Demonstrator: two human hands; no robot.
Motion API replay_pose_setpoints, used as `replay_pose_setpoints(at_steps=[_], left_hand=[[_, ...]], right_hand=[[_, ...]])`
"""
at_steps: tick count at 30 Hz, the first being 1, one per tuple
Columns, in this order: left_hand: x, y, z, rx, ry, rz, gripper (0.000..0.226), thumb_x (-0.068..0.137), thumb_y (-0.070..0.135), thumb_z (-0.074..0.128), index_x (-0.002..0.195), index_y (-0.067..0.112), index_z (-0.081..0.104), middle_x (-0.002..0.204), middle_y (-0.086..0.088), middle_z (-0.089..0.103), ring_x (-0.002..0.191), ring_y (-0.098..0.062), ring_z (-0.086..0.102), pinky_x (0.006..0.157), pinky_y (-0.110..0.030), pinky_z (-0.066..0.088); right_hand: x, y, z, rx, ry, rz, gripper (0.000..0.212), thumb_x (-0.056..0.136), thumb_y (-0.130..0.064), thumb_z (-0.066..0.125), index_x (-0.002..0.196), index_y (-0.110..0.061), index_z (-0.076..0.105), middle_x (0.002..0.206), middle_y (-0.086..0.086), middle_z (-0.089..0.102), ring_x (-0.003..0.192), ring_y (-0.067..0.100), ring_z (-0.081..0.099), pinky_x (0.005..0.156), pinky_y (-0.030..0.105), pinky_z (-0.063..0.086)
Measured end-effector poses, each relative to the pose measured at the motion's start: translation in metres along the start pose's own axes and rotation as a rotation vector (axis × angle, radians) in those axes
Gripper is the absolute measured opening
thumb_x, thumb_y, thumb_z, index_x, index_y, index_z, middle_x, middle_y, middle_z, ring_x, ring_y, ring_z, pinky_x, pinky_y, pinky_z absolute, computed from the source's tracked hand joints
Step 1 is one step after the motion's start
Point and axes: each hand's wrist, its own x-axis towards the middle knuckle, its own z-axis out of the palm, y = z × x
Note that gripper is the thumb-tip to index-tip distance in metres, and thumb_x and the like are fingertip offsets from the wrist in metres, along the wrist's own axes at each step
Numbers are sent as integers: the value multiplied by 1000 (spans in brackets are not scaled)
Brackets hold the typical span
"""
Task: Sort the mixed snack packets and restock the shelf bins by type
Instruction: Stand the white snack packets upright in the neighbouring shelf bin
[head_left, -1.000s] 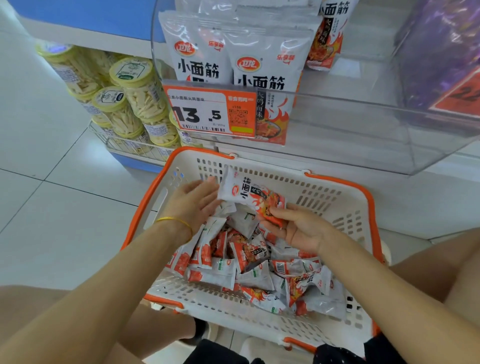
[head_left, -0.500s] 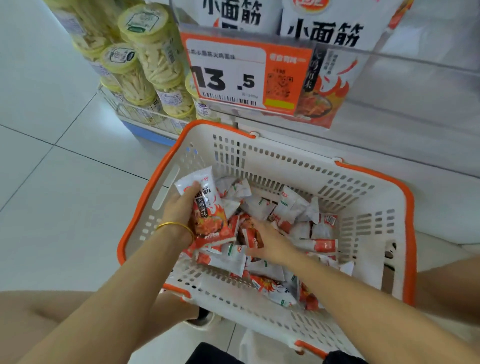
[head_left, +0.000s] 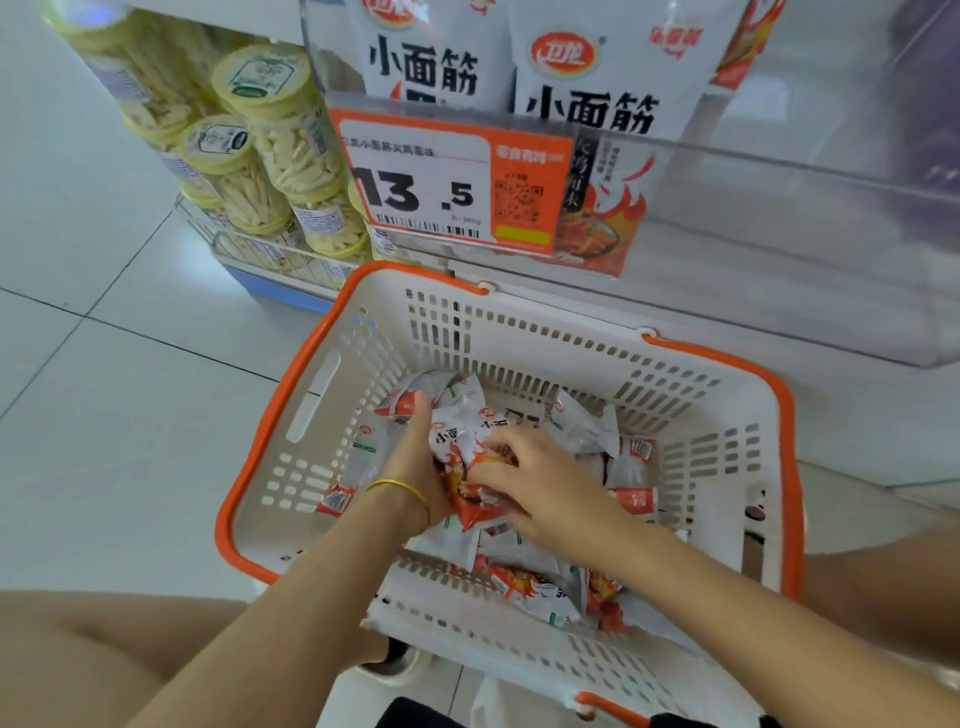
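Right of the stacked jars (head_left: 270, 156), the left hand (head_left: 415, 467), finger closure hidden, steadies a bundle of snack packets (head_left: 462, 441) that the right hand (head_left: 540, 483) clamps with curled fingers inside the basket (head_left: 785, 467), probably gathering one type for the shelf bin (head_left: 779, 218).

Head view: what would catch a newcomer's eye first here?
The orange-rimmed basket at centre, where the left hand and right hand grip a red-and-white snack packet above a loose pile. Behind it, the orange price tag reading 13.5 fronts the clear bin of large bags.
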Motion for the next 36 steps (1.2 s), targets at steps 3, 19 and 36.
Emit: replay_pose_setpoints(at_steps=[3, 19, 36], left_hand=[[-3, 0, 4, 159, -38, 104, 53, 85, 42, 61, 118, 1, 60, 109, -20, 67, 97, -33, 66, 83, -44, 54], [-6, 4, -5, 299, 47, 357, 45, 83, 13, 68, 124, 8, 49, 111, -21, 66, 95, -37, 67, 77, -48, 56], [-80, -4, 45, 744, -28, 760, 56, 79, 28, 73, 127, 24, 44, 117, -3, 63, 105, -21, 63, 91, -44, 52]], right_hand=[[-7, -1, -9, 187, -70, -28, 52, 84, -8, 53, 132, -28, 50, 141, -6, 40, 120, 14, 34, 95, 23, 29], [16, 103, 44, 126, -57, 564, 59, 90, 4, 46, 142, -23, 41, 139, 14, 45, 124, 29, 45, 98, 34, 40], [-74, -3, -151, 412, 41, 337, 26, 74, -32, 77, 88, -11, 71, 102, -1, 58, 93, 11, 58, 85, 28, 45]])
